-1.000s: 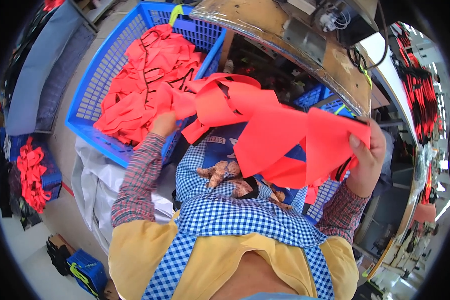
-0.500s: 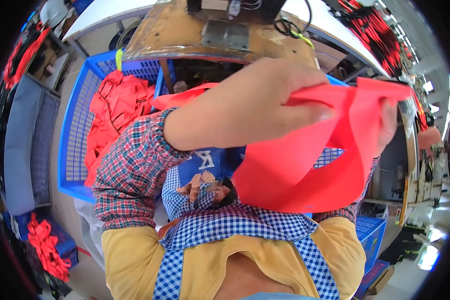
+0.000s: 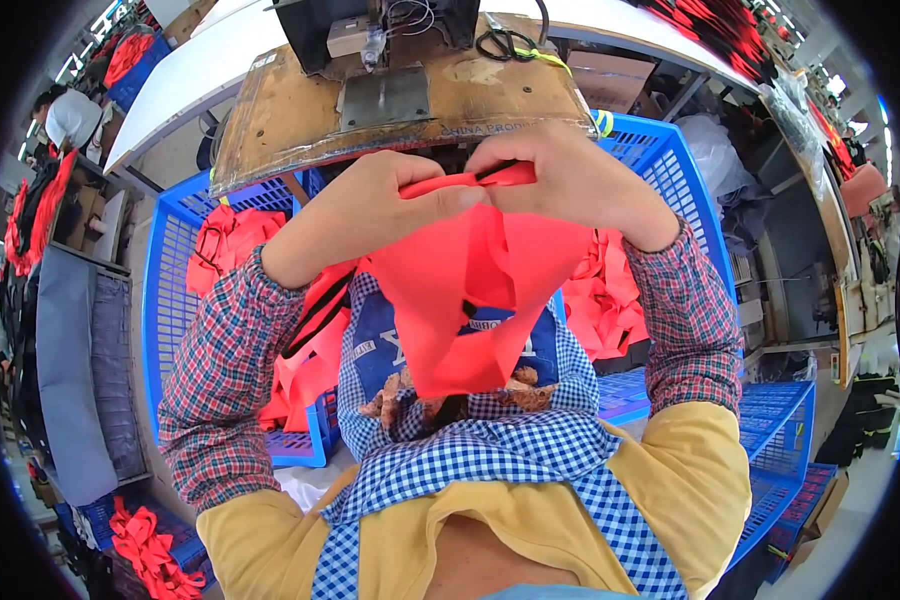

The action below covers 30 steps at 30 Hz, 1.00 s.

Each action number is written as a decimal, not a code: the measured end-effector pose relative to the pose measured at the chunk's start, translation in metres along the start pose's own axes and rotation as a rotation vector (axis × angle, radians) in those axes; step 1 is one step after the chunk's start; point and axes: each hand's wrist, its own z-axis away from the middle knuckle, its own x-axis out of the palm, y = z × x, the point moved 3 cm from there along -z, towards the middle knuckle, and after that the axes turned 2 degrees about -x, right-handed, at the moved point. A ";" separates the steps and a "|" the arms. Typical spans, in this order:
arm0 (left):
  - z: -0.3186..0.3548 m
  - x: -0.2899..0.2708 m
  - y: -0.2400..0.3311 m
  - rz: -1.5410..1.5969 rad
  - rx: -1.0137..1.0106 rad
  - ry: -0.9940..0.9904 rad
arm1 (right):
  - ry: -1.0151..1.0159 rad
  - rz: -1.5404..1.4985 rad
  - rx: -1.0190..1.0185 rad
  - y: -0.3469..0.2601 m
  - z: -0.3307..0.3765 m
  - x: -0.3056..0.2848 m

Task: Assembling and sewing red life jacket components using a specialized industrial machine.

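Observation:
A bright red-orange fabric piece (image 3: 450, 290) hangs in folds in front of my chest, over my blue checked apron (image 3: 365, 335). My left hand (image 3: 370, 210) pinches its upper edge between thumb and fingers. Close beside it, my right hand (image 3: 570, 185) grips the same edge, thumb and fingers pressed together. A short black strip shows at the fabric's top between the two hands. Both hands are held up just before the near edge of a worn wooden machine table (image 3: 280, 115). Some fingertips are hidden behind the fabric.
A blue basket (image 3: 175, 250) with red fabric pieces (image 3: 225, 245) stands at my left, another blue basket (image 3: 690, 180) with red pieces (image 3: 610, 300) at my right. On the table are a metal plate (image 3: 385, 97) and black-handled scissors (image 3: 505, 42). Long white tables (image 3: 185, 75) stretch behind.
Both hands have moved left to the middle and come together at the fabric's upper edge. The fabric moved with them and hangs narrower. The view has shifted, showing the right basket.

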 end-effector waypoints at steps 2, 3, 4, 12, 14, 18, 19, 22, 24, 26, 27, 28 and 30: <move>-0.001 -0.002 -0.006 -0.009 -0.019 -0.001 | -0.052 -0.018 -0.023 0.007 -0.007 0.004; -0.002 -0.003 -0.007 -0.022 0.004 0.000 | -0.051 0.027 -0.048 0.012 -0.010 0.006; -0.004 -0.004 -0.009 -0.035 0.028 0.000 | -0.050 0.072 -0.072 0.014 -0.012 0.006; -0.018 -0.043 -0.047 0.062 0.008 0.079 | 0.091 -0.002 0.006 0.047 -0.051 0.025; -0.023 -0.050 -0.057 0.181 -0.017 0.144 | 0.124 -0.033 0.024 0.061 -0.064 0.033; -0.042 -0.069 -0.095 0.314 -0.094 0.174 | 0.189 -0.346 0.040 0.083 -0.090 0.050; -0.046 -0.073 -0.104 0.407 -0.133 0.159 | 0.184 -0.450 0.070 0.087 -0.097 0.056; -0.057 -0.082 -0.110 0.510 -0.200 0.152 | 0.220 -0.825 0.192 0.098 -0.109 0.068; -0.063 -0.088 -0.115 0.519 -0.232 0.164 | 0.232 -0.936 0.203 0.105 -0.120 0.077; -0.068 -0.094 -0.123 0.569 -0.230 0.186 | 0.243 -1.047 0.216 0.110 -0.130 0.082; -0.070 -0.097 -0.126 0.570 -0.232 0.188 | 0.268 -1.069 0.232 0.112 -0.134 0.084; -0.072 -0.099 -0.129 0.563 -0.229 0.191 | 0.293 -1.092 0.249 0.113 -0.137 0.085; -0.076 -0.103 -0.132 0.555 -0.225 0.195 | 0.304 -1.108 0.251 0.115 -0.141 0.085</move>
